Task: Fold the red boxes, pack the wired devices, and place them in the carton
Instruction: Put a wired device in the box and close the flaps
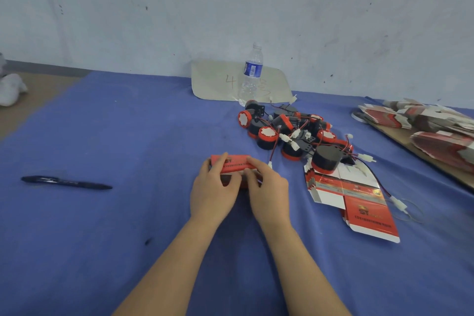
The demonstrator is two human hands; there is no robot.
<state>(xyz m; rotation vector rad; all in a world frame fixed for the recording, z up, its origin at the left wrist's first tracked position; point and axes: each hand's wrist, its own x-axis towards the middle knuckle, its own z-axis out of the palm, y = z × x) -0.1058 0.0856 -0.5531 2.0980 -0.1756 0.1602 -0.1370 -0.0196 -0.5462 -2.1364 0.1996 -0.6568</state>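
left hand (pixel 215 194) and right hand (pixel 269 191) curl their fingers (pixel 256 165) tight round one red box (pixel 237 163).

On the blue cloth-covered table (pixel 102 123), a red cardboard box (pixel 232 163) sits at the centre, held from the near side by the left hand (pixel 214 192) and right hand (pixel 268 190). A black plastic pen (pixel 66 182) lies well to its left. Behind and right of the box lies a heap of black-and-red round wired devices (pixel 289 131). Behind that heap stands a clear plastic water bottle (pixel 251 74), before a pale card sheet (pixel 218 82) at the wall. Right of the hands lie flat red-and-white cardboard box blanks (pixel 359 200) (one device stands on their far end). Farther right, stacked flat blanks (pixel 436 123) rest on a brown board (pixel 400 136).
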